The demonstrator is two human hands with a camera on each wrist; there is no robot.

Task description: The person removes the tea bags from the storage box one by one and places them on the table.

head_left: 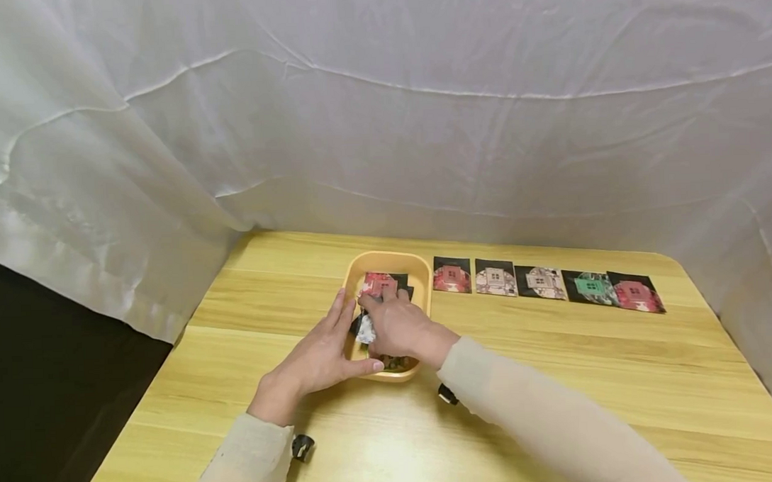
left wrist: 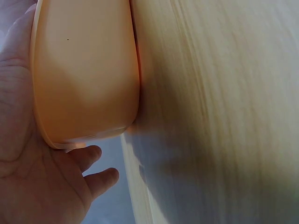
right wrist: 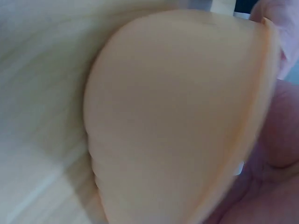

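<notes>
Head view: the left hand [head_left: 316, 357] spreads wide along the yellow plastic tray [head_left: 419, 275] at nine o'clock, probably steadying it; the right hand [head_left: 398, 327] reaches among packets [head_left: 381, 284] inside, holding what I cannot tell. Toward three o'clock, five printed packets [head_left: 541, 283] lie in a row, presumably so each design shows.

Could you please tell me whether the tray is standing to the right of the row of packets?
No, the tray stands just left of the row of packets, beside its leftmost red packet.
</notes>
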